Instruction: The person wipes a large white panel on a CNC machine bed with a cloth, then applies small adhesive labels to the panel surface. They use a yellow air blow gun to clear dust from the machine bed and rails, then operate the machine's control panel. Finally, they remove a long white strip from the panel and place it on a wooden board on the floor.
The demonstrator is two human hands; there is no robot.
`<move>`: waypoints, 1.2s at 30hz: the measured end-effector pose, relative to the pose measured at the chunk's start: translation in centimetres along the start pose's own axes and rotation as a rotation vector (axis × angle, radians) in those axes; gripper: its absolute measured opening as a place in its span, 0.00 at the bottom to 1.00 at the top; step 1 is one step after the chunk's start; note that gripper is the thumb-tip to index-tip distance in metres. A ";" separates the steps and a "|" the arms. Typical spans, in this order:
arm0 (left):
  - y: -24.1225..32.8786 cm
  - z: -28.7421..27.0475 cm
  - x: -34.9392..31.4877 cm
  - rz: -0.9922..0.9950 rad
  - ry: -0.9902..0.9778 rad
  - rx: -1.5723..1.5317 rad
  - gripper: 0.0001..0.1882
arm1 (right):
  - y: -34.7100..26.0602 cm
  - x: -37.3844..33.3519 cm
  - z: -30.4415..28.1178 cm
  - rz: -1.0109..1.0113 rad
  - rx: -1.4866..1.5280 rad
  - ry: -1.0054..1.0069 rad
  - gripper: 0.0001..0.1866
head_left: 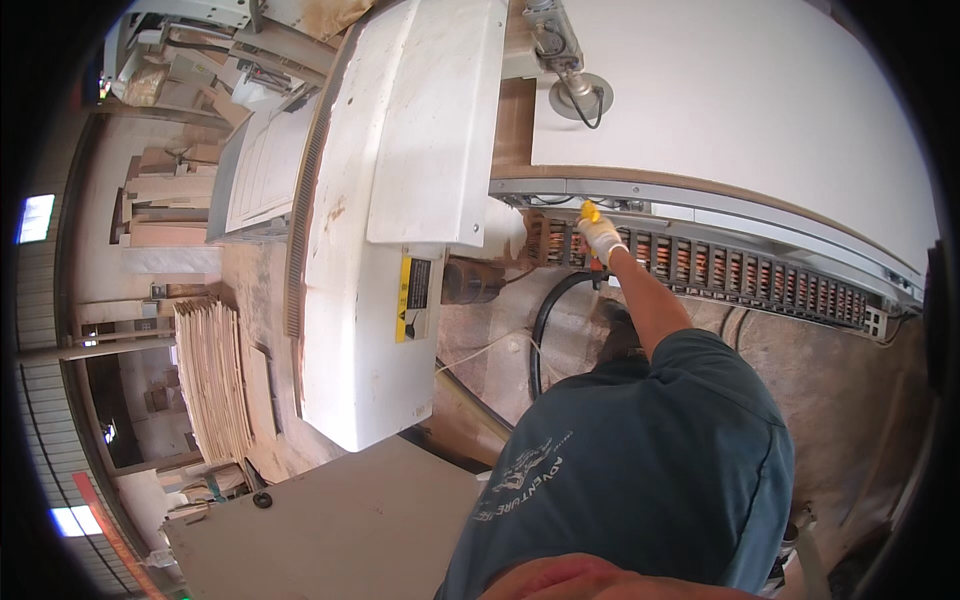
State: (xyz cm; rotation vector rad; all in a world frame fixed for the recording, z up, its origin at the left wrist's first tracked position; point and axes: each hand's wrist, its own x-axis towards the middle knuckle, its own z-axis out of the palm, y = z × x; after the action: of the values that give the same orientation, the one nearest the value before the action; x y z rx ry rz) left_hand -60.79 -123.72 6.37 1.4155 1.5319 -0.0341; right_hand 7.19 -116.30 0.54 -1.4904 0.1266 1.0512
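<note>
Gloved fingers (590,212) near rail (540,187), white machine (435,120)

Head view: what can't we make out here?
- Left hand: not in the head view; behind the torso or out of frame, can't tell which.
- Gloved right hand: head view; its own back hides the palm and any grip.
- Large white surface: head view; cut off by the top edge.
- Yellow-black label: head view; finer print too small.
</note>
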 end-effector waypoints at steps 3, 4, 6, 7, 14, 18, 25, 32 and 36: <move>0.5 1.1 -1.2 -0.059 0.021 0.045 0.09 | 0.0 0.4 1.3 -0.014 -0.008 -0.155 0.11; 0.6 1.4 -1.5 -0.075 0.028 0.046 0.09 | -0.2 0.6 1.6 -0.028 -0.124 -0.202 0.11; 0.7 2.1 -1.9 -0.097 0.042 0.035 0.08 | -0.6 0.8 2.1 -0.041 -0.319 -0.371 0.11; 0.6 2.3 -1.9 -0.111 0.047 0.028 0.08 | -1.0 1.1 2.2 -0.018 -0.249 -0.311 0.10; -1.8 3.0 -1.0 -0.133 0.073 -0.047 0.08 | -1.6 2.7 -2.5 -0.148 0.054 0.394 0.15; -4.6 1.6 -1.0 -0.134 0.056 -0.047 0.07 | -0.7 2.5 -6.6 -0.273 0.411 0.575 0.12; -10.6 -2.6 -2.0 -0.115 0.029 0.010 0.07 | -0.1 3.0 -3.1 -0.184 0.299 0.239 0.10; -9.5 -12.6 -4.9 0.173 0.504 0.693 0.03 | -0.9 2.9 2.6 -0.200 0.039 0.015 0.08; 0.4 -17.9 -6.1 0.126 0.763 -0.948 0.11 | -0.9 1.9 4.0 -0.122 -0.297 -0.018 0.11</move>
State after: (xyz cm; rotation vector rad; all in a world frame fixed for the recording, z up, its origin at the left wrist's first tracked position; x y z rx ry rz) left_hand -72.81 -117.17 19.47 0.7388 1.6622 1.2636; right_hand 6.74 -111.78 0.61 -1.7311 -0.1382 1.0154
